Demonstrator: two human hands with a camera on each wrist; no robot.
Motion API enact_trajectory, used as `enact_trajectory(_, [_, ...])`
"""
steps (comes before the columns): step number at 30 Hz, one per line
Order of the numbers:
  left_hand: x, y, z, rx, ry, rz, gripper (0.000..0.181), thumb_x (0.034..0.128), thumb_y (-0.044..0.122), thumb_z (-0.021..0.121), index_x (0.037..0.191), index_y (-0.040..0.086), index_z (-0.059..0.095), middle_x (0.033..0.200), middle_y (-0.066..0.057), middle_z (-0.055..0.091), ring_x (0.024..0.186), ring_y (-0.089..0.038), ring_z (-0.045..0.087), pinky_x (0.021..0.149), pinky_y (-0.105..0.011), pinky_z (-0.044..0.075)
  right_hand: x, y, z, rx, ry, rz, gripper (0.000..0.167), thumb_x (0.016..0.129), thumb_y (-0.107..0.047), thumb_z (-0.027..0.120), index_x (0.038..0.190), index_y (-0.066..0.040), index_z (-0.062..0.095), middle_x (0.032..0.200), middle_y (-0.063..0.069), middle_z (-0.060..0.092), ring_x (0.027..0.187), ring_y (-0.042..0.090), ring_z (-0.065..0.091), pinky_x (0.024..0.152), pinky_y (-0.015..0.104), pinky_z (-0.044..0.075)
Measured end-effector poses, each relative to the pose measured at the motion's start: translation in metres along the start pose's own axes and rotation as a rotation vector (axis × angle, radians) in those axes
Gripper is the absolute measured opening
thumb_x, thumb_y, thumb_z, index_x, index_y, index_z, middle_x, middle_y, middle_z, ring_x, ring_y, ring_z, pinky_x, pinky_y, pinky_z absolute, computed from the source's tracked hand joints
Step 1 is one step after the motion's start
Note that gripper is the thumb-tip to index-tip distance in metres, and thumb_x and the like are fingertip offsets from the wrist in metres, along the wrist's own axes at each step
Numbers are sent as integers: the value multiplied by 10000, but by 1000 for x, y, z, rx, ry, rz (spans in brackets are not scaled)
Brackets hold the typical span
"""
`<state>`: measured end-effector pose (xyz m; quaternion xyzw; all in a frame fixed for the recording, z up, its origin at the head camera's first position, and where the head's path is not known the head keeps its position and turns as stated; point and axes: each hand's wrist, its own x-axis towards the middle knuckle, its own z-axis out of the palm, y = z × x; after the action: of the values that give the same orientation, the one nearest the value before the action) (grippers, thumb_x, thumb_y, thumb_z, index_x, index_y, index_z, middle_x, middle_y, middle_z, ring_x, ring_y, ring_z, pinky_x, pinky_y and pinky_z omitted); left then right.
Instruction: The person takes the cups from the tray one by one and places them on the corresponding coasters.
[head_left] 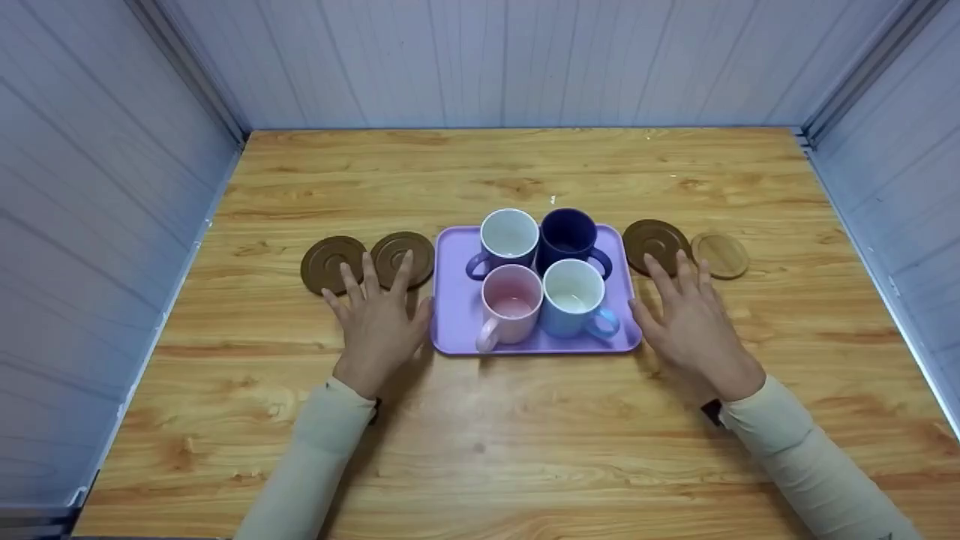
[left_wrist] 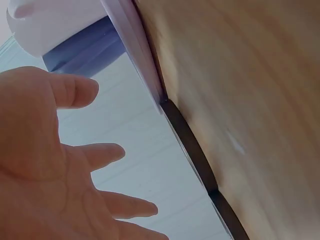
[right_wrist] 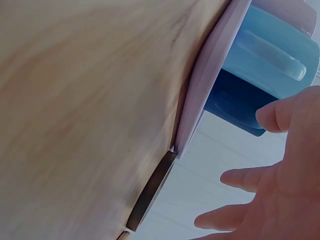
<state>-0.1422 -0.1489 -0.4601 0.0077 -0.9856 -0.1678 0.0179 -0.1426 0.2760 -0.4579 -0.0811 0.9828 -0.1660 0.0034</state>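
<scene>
On a lilac tray [head_left: 457,315] stand a pink mug [head_left: 512,307], a light blue mug [head_left: 564,321], a dark blue mug [head_left: 568,236] and a mug with a white inside and purple handle [head_left: 509,236]. My left hand [head_left: 381,330] is spread beside the tray's left edge, holding nothing. Its fingers reach toward two dark brown coasters [head_left: 328,274] [left_wrist: 192,145]. At the tray's right edge my right hand [head_left: 690,330] is likewise spread, nothing in it. Near its fingertips lie a dark brown coaster [head_left: 649,238] and a light wooden coaster [head_left: 721,255].
The wood-grain table [head_left: 480,450] is bounded by pale panels at the back [head_left: 480,67] and both sides. Small white specks [head_left: 553,200] lie on the table behind the tray.
</scene>
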Motion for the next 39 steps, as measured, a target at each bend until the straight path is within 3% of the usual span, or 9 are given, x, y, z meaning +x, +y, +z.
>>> enact_trajectory(7, [13, -2, -6, -14, 15, 7, 716, 1009, 534, 525, 1644, 290, 300, 1662, -353, 120, 1508, -620, -13, 1117, -830, -24, 8, -4, 3, 4, -14, -68, 711, 1059, -488, 471, 1623, -87, 312, 1620, 406, 181, 1497, 622, 107, 1199, 717, 138])
enact_trajectory(16, [25, -2, -11, -96, 14, -18, 704, 1012, 490, 531, 1624, 193, 350, 1624, -367, 214, 1468, -646, 165, 1174, -757, 116, 13, -6, 11, 6, 1, -149, 612, 1041, -336, 534, 1541, 3, 433, 1497, 408, 424, 1419, 588, 362, 1211, 641, 238])
enact_trajectory(22, [36, -4, -9, -88, 0, -26, 686, 1009, 439, 548, 1611, 160, 375, 1601, -368, 249, 1458, -626, 197, 1189, -717, 150, 15, -7, 14, -2, 18, -186, 581, 1045, -289, 529, 1508, 54, 457, 1475, 402, 451, 1394, 552, 424, 1179, 631, 317])
enact_trajectory(28, [48, -6, -7, -61, -91, -7, 656, 980, 285, 518, 1612, 184, 375, 1617, -360, 209, 1487, -603, 146, 1191, -737, 101, 14, -7, 14, 18, -32, -155, 581, 1053, -302, 515, 1515, 44, 450, 1525, 373, 417, 1427, 532, 397, 1129, 662, 365])
enact_trajectory(34, [61, -6, -5, -62, -190, 24, 777, 890, 160, 490, 1641, 229, 306, 1655, -349, 116, 1516, -593, 49, 1191, -747, 26, 14, -8, 12, 17, -79, -137, 562, 1049, -268, 511, 1515, 40, 454, 1543, 380, 387, 1402, 537, 430, 1096, 676, 392])
enact_trajectory(39, [68, -4, -2, -67, -232, 41, 790, 893, 165, 497, 1649, 261, 286, 1678, -326, 61, 1533, -569, 4, 1191, -743, -13, 13, -8, 12, 14, -44, -162, 529, 1031, -223, 533, 1473, 64, 493, 1483, 357, 479, 1326, 513, 527, 1041, 666, 449])
